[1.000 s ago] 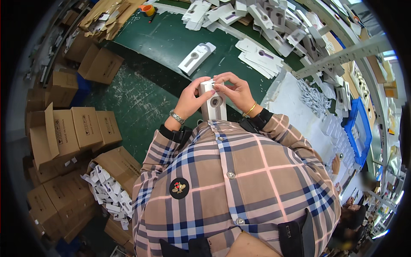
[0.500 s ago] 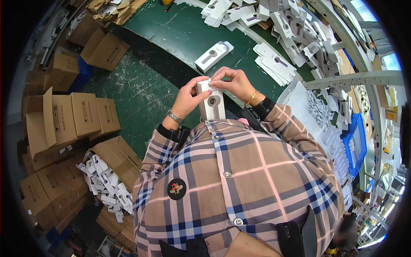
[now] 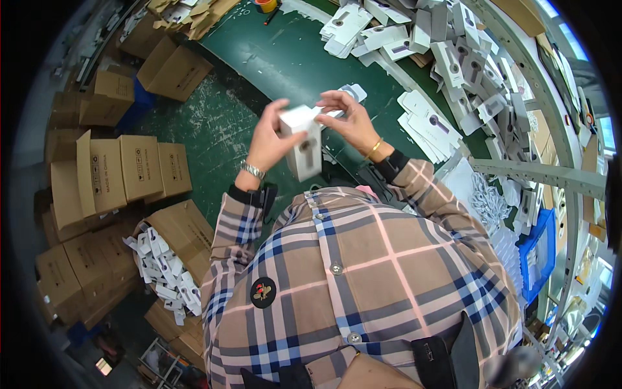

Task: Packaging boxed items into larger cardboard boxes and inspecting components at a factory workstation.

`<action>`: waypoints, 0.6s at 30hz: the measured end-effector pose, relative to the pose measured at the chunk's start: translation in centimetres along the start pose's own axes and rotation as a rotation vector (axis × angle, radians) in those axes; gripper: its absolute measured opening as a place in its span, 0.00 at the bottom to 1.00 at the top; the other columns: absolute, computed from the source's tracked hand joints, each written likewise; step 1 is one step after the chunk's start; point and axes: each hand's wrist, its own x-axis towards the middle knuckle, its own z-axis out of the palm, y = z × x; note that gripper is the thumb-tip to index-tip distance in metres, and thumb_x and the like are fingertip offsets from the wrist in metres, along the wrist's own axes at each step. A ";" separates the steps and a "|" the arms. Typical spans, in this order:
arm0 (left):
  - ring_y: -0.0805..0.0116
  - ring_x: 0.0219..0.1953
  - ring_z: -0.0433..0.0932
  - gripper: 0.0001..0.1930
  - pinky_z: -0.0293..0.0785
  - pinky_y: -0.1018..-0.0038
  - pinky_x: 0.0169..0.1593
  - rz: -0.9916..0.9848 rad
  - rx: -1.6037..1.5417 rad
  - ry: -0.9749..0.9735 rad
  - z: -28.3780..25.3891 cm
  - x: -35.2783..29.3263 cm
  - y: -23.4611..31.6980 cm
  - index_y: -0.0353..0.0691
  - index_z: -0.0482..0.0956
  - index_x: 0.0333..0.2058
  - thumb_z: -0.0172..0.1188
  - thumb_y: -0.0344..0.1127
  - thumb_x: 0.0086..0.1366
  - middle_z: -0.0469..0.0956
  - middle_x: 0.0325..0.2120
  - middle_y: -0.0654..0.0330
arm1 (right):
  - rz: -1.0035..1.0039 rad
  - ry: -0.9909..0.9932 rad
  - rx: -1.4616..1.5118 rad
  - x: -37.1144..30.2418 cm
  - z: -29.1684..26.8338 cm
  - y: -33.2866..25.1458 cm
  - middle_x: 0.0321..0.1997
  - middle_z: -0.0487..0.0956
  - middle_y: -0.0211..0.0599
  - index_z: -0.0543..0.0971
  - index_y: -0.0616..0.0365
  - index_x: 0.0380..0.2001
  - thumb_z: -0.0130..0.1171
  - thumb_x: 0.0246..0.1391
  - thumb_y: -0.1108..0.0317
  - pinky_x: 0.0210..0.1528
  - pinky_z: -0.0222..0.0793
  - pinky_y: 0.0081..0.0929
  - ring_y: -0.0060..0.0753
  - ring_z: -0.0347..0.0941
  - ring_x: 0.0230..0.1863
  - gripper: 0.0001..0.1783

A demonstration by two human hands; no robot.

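Note:
A white upright carton (image 3: 306, 148) with a grey round picture on its front is held in front of my body, slightly smeared by motion. My left hand (image 3: 269, 141) grips it from the left, thumb across the front and fingers behind. At the carton's upper right corner is my right hand (image 3: 353, 124), fingers and thumb apart, the thumb tip close to or touching the edge. Another white carton (image 3: 356, 92) lies on the green table (image 3: 259, 48), partly hidden behind my right hand.
Flat white cartons (image 3: 427, 126) lie right on the table, with a large heap of cartons (image 3: 466, 65) beyond. A metal rail (image 3: 538, 172) and blue tray (image 3: 539, 256) stand right. Brown boxes (image 3: 107, 172) are stacked left; an open one holds white cartons (image 3: 165, 269).
My left hand has moved left with the carton, which now tilts a little. My right hand's fingers have spread from their pinch at the carton's top. The view has shifted slightly.

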 end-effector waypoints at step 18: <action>0.46 0.59 0.71 0.39 0.67 0.57 0.63 0.411 1.044 0.378 5.3 14.7 -8.4 0.34 0.69 0.61 0.75 0.41 0.53 0.72 0.56 0.46 | 0.478 0.357 -0.242 -7.9 -18.4 12.3 0.33 0.85 0.32 0.83 0.65 0.38 0.66 0.59 0.68 0.35 0.76 0.19 0.20 0.79 0.31 0.10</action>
